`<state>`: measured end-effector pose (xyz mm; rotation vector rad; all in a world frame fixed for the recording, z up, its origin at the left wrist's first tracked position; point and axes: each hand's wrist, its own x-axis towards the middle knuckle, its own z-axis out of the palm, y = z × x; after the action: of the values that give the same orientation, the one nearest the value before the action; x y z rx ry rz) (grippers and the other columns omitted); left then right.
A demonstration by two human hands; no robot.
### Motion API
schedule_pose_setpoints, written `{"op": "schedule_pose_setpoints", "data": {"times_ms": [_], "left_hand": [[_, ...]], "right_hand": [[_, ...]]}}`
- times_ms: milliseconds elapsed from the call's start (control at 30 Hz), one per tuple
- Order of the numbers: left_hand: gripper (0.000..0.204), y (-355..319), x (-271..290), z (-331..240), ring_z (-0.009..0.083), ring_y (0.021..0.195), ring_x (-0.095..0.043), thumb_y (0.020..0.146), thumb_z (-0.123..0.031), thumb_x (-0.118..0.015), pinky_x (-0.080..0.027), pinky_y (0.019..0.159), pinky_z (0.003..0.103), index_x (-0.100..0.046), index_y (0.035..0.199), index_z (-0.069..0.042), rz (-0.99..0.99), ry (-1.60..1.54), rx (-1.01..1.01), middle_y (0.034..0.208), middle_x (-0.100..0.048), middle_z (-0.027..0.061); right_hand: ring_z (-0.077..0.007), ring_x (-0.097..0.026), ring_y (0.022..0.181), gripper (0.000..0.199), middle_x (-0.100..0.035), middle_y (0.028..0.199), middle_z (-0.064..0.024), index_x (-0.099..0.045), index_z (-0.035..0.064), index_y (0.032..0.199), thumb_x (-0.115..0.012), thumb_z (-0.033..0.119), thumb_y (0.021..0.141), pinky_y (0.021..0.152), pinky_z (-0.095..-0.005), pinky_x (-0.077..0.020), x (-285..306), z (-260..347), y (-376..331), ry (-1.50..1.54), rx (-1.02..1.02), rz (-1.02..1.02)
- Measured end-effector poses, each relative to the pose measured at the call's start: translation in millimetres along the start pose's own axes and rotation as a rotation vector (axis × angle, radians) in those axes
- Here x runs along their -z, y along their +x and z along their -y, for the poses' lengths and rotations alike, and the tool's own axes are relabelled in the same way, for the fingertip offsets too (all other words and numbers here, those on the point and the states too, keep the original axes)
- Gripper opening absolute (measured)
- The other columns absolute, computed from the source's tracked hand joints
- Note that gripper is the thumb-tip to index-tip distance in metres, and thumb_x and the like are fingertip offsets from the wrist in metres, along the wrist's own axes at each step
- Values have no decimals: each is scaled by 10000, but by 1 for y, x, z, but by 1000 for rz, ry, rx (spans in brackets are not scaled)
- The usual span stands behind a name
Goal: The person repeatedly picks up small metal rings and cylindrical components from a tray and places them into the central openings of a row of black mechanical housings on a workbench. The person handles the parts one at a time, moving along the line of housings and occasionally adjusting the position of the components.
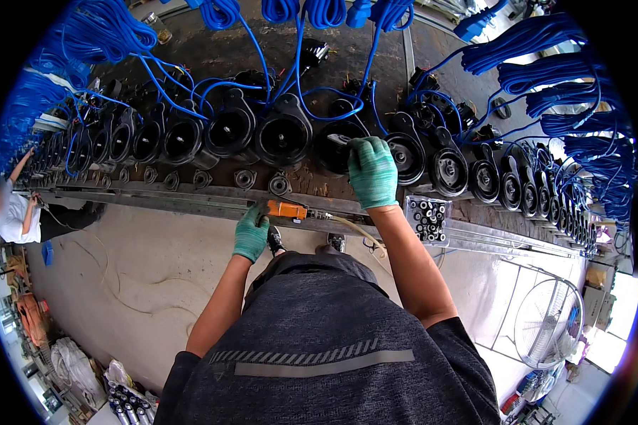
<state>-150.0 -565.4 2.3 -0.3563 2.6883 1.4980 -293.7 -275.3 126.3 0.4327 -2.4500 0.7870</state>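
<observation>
Both my hands wear green knit gloves. My left hand (251,234) is closed around the left end of an orange air tool (286,210), held level at the bench's front edge; a pale hose runs from its right end. My right hand (373,171) has its fingers curled on the right side of a black round housing (333,150), hiding part of it; the fingertips are hard to see. To the left stands another black round housing (283,139), with a small metal ring part (279,184) before it. On the right is one with a pale disc inside (405,157).
Black housings line the bench (361,64) both ways, joined to coiled blue cables (106,32). A clear tray (427,219) of small round parts sits right of my forearm. Hoses (142,312) trail on the floor. A fan (548,322) stands right; another person (18,212) works far left.
</observation>
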Motion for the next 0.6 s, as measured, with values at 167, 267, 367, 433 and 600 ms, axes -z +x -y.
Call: {"op": "schedule_pose_setpoints", "data": {"times_ms": [167, 267, 367, 433, 600], "left_hand": [[369, -4, -1, 18, 266, 983, -705, 945, -36, -627, -536, 898, 357, -650, 1312, -67, -8, 95, -4, 1135, -743, 139], [381, -2, 0, 20, 265, 992, -707, 943, -41, -633, -538, 904, 360, -650, 1322, -75, 10, 174, 52, 1131, -746, 143], [373, -6, 2, 16, 293, 1014, -714, 943, -67, -644, -547, 897, 382, -652, 1316, -69, 33, 110, 41, 1160, -740, 155], [367, -3, 1, 10, 295, 1024, -717, 945, -78, -649, -552, 893, 387, -652, 1313, -64, 32, 56, 26, 1173, -738, 154], [377, -7, 2, 21, 252, 1049, -707, 962, -78, -657, -544, 931, 359, -643, 1338, -63, 51, 41, 97, 1208, -732, 144]], "right_hand": [[-357, -638, 1021, 321, -688, 1074, -110, -699, 74, 1054, -705, 13, 739, 890, -489, -527, 9, 2, -11, 5, 128, 112], [-362, -639, 1015, 284, -677, 1108, -119, -690, 63, 1047, -672, -14, 774, 878, -463, -538, 34, 7, -31, 115, 70, 123], [-378, -649, 1012, 286, -679, 1070, -154, -686, 46, 1063, -680, -6, 782, 853, -452, -543, 66, 0, -89, 183, -214, 235], [-390, -649, 1008, 288, -679, 1051, -175, -687, 42, 1066, -691, 13, 779, 864, -476, -534, 82, -30, -129, -38, -377, 145], [-455, -582, 1176, 498, -589, 1304, -255, -596, 7, 1300, -704, 171, 842, 1021, -500, -493, 125, -150, -227, -550, -898, 138]]}}
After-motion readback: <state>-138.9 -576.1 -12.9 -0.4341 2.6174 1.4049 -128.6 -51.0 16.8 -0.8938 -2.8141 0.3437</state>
